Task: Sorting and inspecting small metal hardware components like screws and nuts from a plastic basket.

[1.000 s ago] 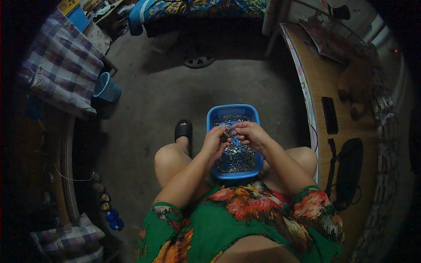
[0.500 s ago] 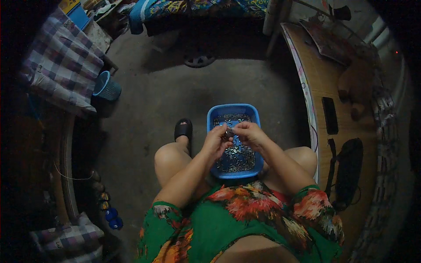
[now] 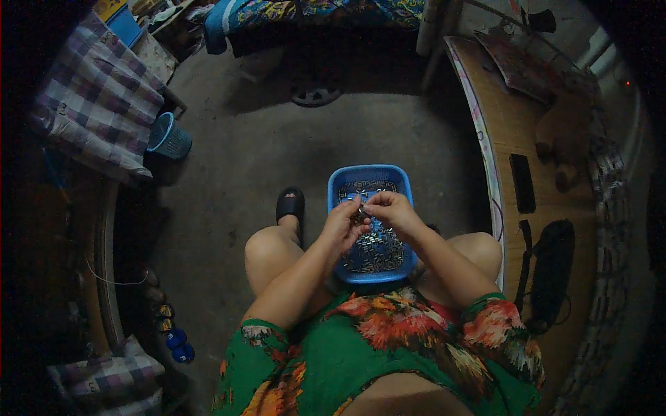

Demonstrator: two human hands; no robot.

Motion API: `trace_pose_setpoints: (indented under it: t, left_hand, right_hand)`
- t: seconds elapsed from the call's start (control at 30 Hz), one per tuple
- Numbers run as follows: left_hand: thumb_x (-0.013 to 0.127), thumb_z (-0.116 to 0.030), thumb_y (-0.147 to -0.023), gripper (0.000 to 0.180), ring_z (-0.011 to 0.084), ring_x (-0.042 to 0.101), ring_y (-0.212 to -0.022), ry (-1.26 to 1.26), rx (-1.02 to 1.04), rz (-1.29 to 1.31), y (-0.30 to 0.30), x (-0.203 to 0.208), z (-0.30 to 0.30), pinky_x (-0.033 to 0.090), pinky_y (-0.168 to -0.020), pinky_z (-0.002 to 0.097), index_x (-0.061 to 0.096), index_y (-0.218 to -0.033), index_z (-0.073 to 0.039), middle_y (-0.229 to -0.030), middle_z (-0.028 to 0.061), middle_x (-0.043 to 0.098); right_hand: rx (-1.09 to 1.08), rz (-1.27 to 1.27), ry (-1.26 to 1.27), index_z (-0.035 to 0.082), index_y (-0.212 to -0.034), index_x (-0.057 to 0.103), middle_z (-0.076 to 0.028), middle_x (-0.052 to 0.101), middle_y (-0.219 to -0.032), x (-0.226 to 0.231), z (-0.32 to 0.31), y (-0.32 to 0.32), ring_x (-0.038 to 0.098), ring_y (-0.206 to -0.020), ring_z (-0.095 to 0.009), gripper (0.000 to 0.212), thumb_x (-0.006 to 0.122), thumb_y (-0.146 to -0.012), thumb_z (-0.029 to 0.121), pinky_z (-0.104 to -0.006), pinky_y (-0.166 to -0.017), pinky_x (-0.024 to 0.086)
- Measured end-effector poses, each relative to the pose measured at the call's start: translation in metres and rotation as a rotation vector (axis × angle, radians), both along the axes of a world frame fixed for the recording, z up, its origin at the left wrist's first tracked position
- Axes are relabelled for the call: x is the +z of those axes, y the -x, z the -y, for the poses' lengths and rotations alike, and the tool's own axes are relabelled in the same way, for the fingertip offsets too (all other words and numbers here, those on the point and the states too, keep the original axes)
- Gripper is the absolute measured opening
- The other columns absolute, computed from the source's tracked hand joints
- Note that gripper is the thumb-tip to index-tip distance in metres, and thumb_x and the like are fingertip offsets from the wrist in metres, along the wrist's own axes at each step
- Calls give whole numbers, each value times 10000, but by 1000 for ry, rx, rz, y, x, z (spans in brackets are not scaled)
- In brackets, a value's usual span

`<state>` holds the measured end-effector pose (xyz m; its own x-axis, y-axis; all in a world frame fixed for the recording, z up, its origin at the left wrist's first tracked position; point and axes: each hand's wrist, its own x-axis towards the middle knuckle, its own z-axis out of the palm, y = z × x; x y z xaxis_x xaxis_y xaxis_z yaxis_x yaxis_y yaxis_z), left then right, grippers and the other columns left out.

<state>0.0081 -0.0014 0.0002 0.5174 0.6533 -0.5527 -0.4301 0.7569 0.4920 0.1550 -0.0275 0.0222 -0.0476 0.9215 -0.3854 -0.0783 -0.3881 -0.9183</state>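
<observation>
A blue basket (image 3: pixel 372 280) carries many small metal pieces (image 3: pixel 374 259).

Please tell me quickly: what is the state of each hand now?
Left hand: closed, holding a small metal part.
Right hand: at the metal part; whether it grips anything cannot be told.

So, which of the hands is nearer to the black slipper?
Left. The left hand is to the right of the slipper, not touching it; the right hand is farther right, beyond the left one. Both hands are above the blue basket.
</observation>
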Motion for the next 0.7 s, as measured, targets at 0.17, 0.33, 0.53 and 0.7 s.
trace_pose_setpoints:
  t: [0.17, 0.33, 0.53, 0.7]
  left_hand:
    - [517, -289, -836, 221, 124, 526, -573, -58, -36, 4, 2, 2, 0, 451, -466, 212, 516, -855, -69, -721, 42, 545]
    - [462, -277, -859, 223, 139, 499, -545, -38, 29, 55, 2, 1, -2, 406, -445, 240, 496, -847, -56, -713, 64, 538]
    - [417, -273, -871, 229, 146, 477, -529, -16, 35, 69, 4, -7, -3, 377, -418, 238, 486, -858, -54, -683, 63, 508]
    - [415, -269, -870, 227, 148, 470, -522, 4, 28, 79, 4, -8, -3, 374, -416, 243, 481, -862, -53, -672, 64, 495]
  right_hand:
    - [71, 25, 65, 78, -757, 583, 25, 528, -626, 1, -2, -7, 427, -511, -44, 123, 638, -734, 186, -190, -429, 306]
    - [-45, -433, 294, 36, -896, 504, 0, 491, -687, -1, -2, -10, 390, -472, -52, 139, 520, -821, 152, -156, -378, 281]
    - [-7, -293, 217, 80, -892, 520, 22, 508, -673, -2, -2, -12, 393, -472, -37, 114, 503, -819, 166, -168, -361, 274]
    - [59, -253, 213, 71, -900, 528, 18, 514, -683, -1, -2, -14, 400, -473, -41, 132, 498, -825, 176, -172, -368, 276]
